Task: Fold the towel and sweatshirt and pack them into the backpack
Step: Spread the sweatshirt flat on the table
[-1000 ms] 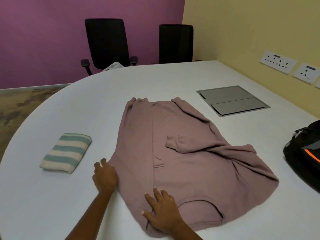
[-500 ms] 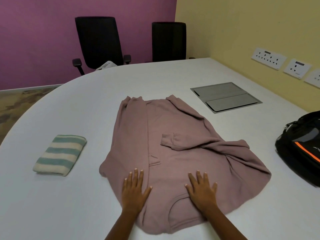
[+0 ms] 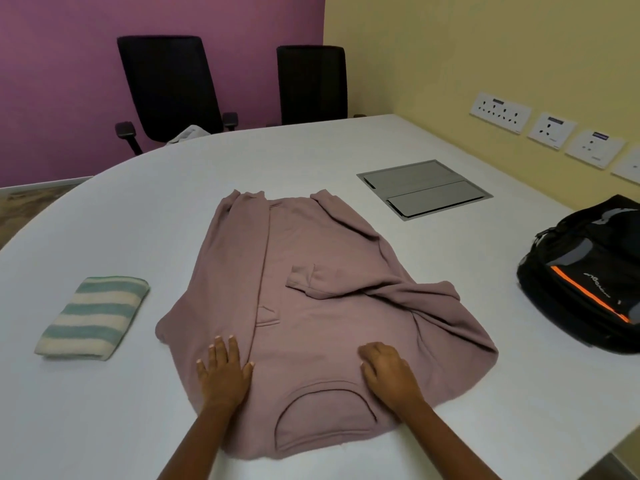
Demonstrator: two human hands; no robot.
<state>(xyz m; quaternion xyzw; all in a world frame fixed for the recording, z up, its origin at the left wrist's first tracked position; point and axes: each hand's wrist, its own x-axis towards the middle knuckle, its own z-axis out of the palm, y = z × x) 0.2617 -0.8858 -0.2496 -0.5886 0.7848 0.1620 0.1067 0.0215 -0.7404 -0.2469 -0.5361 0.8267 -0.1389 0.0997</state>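
The left hand (image 3: 223, 372) lies flat with its fingers spread on the folded-in left panel of the sweatshirt (image 3: 329, 313). The right hand (image 3: 391, 372) rests beside the collar with its fingers together and slightly bent, gripping nothing. Both seem to press the cloth smooth so the folds hold. The sweatshirt lies mid-bench (image 3: 138, 410), half folded, with the folded towel (image 3: 93, 317) to its left and the backpack (image 3: 585, 278) well to its right. Half a second ago the right fingers were splayed. A second ago the left hand sat at the garment's edge.
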